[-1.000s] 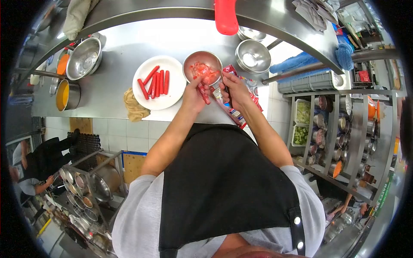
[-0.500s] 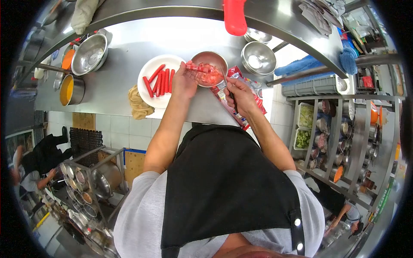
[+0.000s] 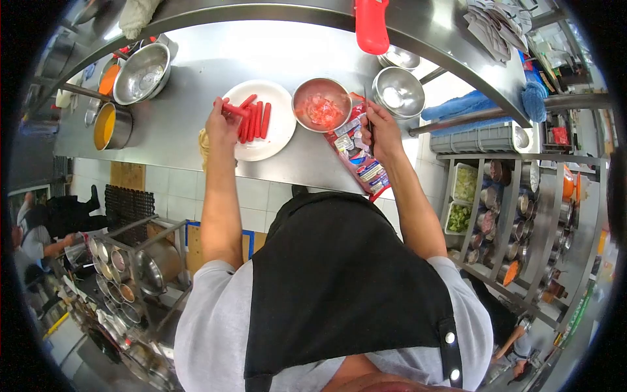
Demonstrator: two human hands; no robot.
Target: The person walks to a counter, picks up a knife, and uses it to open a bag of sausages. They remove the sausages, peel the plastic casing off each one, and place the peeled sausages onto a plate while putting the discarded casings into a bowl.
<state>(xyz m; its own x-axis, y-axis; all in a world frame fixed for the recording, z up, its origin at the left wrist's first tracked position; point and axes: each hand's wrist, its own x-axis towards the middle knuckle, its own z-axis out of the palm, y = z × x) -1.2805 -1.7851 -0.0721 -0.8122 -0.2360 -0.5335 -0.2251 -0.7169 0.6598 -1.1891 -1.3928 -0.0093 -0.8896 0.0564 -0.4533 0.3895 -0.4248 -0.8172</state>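
Note:
My left hand [image 3: 223, 124] is at the left rim of a white plate [image 3: 279, 139], its fingers closed on a red sausage-shaped stick [image 3: 236, 111]. Several more red sticks [image 3: 258, 122] lie side by side on that plate. Right of it stands a metal bowl [image 3: 301, 119] with red and whitish cut pieces [image 3: 322, 111] inside. Beyond the bowl's right rim, my right hand [image 3: 383, 132] grips a dark-handled knife [image 3: 370, 123], and a small red bit shows near its blade. Under this hand lies a red printed packet [image 3: 361, 163]. A tan cloth [image 3: 204, 149] is partly hidden behind my left wrist.
Steel bowls stand at the right [image 3: 399, 93] and left [image 3: 142, 74] of the steel table [image 3: 186, 111]. A pot of yellow liquid [image 3: 112, 127] sits near the left end. An overhead shelf [image 3: 255, 17] crosses the far side, with a red object [image 3: 371, 29] hanging down. Other people work farther off.
My left hand has moved from over the bowl to the plate and taken up a red stick. My right hand, with the knife, has shifted right, off the bowl.

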